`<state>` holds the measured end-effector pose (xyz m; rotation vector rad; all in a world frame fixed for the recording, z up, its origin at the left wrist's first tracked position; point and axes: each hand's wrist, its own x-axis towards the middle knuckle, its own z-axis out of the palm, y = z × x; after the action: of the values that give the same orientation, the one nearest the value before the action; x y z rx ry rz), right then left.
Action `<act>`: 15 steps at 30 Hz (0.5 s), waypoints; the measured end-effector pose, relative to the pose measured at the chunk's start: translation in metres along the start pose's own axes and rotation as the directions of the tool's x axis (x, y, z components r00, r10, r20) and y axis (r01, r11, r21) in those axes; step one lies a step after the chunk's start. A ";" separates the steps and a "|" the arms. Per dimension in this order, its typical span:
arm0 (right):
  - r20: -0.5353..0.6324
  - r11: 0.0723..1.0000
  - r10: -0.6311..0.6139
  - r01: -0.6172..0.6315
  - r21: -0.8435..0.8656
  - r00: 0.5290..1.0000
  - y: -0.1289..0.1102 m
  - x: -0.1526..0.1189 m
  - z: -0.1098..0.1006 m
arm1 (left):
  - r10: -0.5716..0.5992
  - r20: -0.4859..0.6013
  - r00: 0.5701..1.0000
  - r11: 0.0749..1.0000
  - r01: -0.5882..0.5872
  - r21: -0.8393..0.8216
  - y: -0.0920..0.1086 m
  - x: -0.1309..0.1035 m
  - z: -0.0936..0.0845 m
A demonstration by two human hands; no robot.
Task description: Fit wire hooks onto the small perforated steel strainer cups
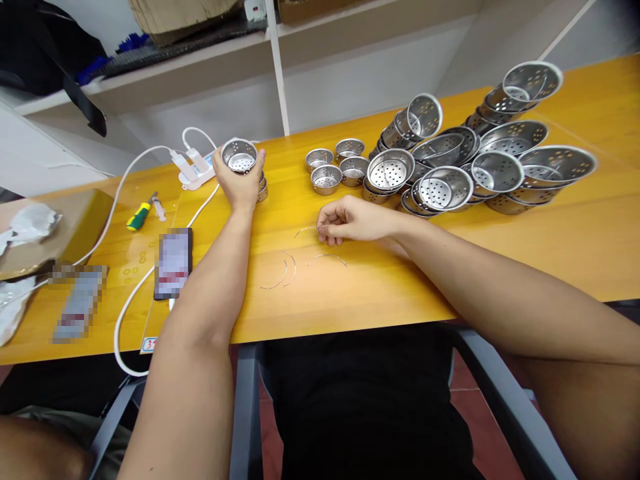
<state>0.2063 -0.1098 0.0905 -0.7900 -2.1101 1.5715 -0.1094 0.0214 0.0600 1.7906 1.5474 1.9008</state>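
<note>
My left hand [237,185] is wrapped round a small perforated metal cup [239,160], its open top facing up. Part of another metal cup [263,190] shows below and to the right, mostly hidden by that hand. Nearer the middle of the table, my right hand [353,219] has thumb and fingers pinched on one end of a thin curved wire [304,231]. Several similar wires lie just in front of it, among them a curved wire [327,255] and another curved wire [294,270]. Small perforated cups [326,180] stand behind my right hand.
Stacks of larger perforated metal cups [445,190] fill the right rear of the yellow table [300,313]. Left of my arm are a phone [173,263], a green-and-yellow screwdriver [139,217], a white power strip [197,175] with cables, and a cardboard box [75,227].
</note>
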 end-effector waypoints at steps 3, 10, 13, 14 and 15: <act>0.056 0.993 0.079 -0.084 0.087 0.995 -0.005 -0.003 0.008 | 0.015 -0.073 0.997 1.000 -0.015 0.004 0.024 -0.003 0.003; 0.033 0.985 -0.064 0.058 0.163 0.997 -0.013 -0.003 0.032 | 0.137 0.241 0.961 0.991 -0.136 -0.021 0.099 -0.048 0.021; -0.068 0.956 -0.288 0.290 0.029 0.955 -0.018 -0.005 0.024 | 0.164 0.297 0.941 0.984 -0.135 -0.114 0.103 -0.064 0.028; -0.110 0.940 -0.338 0.341 0.015 0.935 -0.018 -0.005 0.021 | 0.171 0.307 0.936 0.981 -0.133 -0.141 0.099 -0.067 0.031; -0.157 0.923 -0.375 0.384 0.028 0.913 -0.018 -0.005 0.018 | 0.179 0.316 0.932 0.977 -0.131 -0.166 0.092 -0.069 0.035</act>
<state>0.1949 -0.1301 0.1023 -0.4259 -1.9549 1.3149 -0.0116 -0.0483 0.0702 2.0872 1.1602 1.6138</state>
